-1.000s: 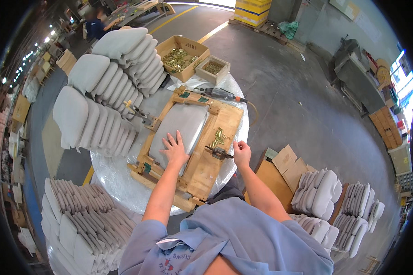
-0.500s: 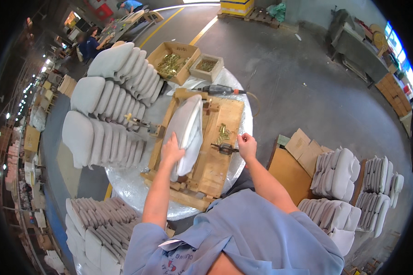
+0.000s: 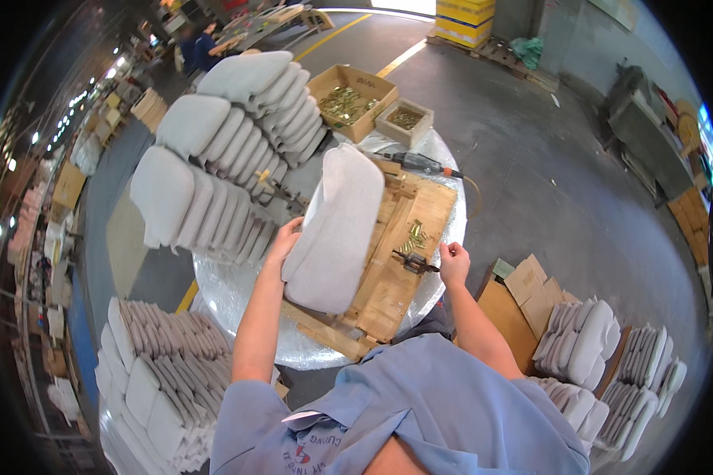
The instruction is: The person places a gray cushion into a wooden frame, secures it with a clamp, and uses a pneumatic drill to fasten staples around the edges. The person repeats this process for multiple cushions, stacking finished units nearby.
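My left hand (image 3: pixel 285 240) grips the left edge of a grey fabric-covered cushion panel (image 3: pixel 337 237), its thumb side against the rim. The panel leans over a wooden jig (image 3: pixel 424 207) with its grey face turned up, hiding the jig's left part. My right hand (image 3: pixel 454 264) is at the jig's right edge with fingers curled together; whatever they may hold is hidden. Just left of that hand is a dark metal clamp (image 3: pixel 414 262) on the jig. Beside the clamp lies a small heap of brass-coloured metal fittings (image 3: pixel 413 236).
A power driver (image 3: pixel 421 163) with a hose lies at the jig's far edge. Behind it stand a cardboard box (image 3: pixel 356 79) of brass fittings and a smaller box (image 3: pixel 405 119). Stacked grey panels (image 3: pixel 206 190) crowd the left; more stacks (image 3: pixel 578 340) stand at right.
The cushion panel has turned from standing nearly on edge to showing its broad grey face. My left hand has shifted to its left edge. My right hand stays by the clamp; the view has swung.
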Tool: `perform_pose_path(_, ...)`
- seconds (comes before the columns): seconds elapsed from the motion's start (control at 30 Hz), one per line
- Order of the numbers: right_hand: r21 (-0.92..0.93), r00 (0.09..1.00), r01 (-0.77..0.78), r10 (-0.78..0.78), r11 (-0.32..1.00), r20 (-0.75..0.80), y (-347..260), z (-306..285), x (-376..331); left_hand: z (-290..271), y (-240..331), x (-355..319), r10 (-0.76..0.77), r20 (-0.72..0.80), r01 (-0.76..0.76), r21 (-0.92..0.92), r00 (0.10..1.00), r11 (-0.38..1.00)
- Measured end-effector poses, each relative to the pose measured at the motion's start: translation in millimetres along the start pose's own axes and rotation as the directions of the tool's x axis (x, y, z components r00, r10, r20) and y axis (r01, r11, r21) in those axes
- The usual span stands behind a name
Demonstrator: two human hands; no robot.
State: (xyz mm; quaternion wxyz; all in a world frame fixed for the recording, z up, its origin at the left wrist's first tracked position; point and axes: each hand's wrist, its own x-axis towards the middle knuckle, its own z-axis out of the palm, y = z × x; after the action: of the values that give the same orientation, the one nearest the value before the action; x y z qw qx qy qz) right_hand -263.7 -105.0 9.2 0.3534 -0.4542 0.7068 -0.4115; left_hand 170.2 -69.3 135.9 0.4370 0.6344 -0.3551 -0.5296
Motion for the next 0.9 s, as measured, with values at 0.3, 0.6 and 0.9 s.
perform_pose_path(0.3,0.114,0.998,0.024,-0.030,0.993,0.055,28,8,13,16,-26,-150,0.078,-0.086,-0.110,-0.477,0.993,0.872)
perform_pose_path(0.6,0.285,0.975,-0.079,0.014,0.955,0.222,22,6,9,-2,-111,-300,-0.261,-0.458,-0.166,-0.703,0.850,0.692)
perform_pose_path(0.9,0.175,0.970,-0.148,0.108,0.973,0.217,18,6,6,-36,-156,-377,-0.319,-0.762,-0.364,-0.576,0.564,0.732)
